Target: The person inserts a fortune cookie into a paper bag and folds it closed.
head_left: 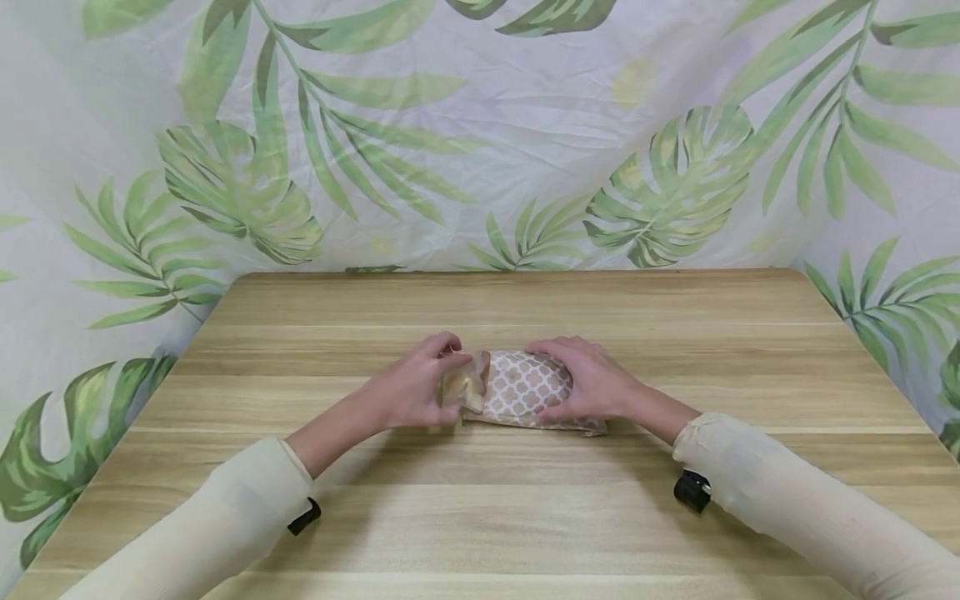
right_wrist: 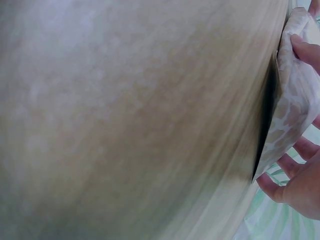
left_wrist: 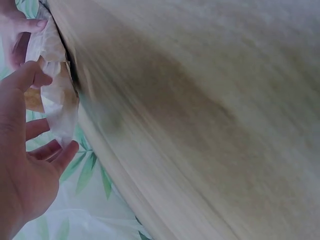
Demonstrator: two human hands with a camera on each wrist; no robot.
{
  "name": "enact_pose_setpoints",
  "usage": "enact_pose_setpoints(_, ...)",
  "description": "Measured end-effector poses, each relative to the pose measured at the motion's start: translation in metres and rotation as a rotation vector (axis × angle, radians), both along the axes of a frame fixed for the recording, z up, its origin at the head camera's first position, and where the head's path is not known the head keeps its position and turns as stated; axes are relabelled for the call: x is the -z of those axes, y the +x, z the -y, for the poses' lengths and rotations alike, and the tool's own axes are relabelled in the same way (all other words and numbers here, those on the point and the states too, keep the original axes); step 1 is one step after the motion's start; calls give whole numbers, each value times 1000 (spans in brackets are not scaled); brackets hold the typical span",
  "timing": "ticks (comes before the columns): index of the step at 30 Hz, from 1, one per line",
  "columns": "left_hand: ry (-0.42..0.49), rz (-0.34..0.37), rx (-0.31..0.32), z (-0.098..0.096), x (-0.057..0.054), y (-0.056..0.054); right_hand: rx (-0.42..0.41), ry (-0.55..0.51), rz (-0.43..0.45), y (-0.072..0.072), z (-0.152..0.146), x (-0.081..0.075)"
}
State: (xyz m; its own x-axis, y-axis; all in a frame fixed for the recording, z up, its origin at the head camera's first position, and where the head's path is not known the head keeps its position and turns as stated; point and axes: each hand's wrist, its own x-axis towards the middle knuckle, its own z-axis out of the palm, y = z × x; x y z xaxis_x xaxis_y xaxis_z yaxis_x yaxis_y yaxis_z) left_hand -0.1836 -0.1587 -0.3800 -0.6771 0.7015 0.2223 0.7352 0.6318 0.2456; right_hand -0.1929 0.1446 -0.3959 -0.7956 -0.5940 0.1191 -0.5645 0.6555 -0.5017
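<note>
A tan paper-like bag [head_left: 519, 387] with a white lattice pattern lies on the wooden table, its middle bulging. At its left end sits a crinkled clear plastic packet [head_left: 468, 385] with something yellowish inside; whether it is inside the bag's mouth or part of the bag, I cannot tell. My left hand [head_left: 412, 389] holds this packet, thumb on the near side and fingers on the far side. Across the bag's right end my right hand [head_left: 592, 383] grips it between thumb and fingers. The right wrist view shows fingertips along the bag's edge.
The wooden table [head_left: 517, 521] extends around both hands, its far edge against a white cloth backdrop [head_left: 525, 158] printed with green leaves. Small black devices [head_left: 692, 492] sit under both cream sleeves [head_left: 810, 508].
</note>
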Motion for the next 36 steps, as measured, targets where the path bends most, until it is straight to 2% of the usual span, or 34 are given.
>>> enact_pose_setpoints(7,-4,45,5,1,-2,-1,2,-6,2,0,0,0)
enact_pose_setpoints(15,13,45,-20,-7,-3,-2,2,-6,-7,0,0,1)
enact_pose_setpoints(22,60,104,-51,-11,-1,-4,-2,-17,-15,0,-1,0)
enact_pose_setpoints(30,109,110,-46,-15,0,-7,2,-31,-11,-2,-3,2)
enact_pose_setpoints(36,185,130,-41,-17,4,-8,-4,-35,-10,-2,-4,2)
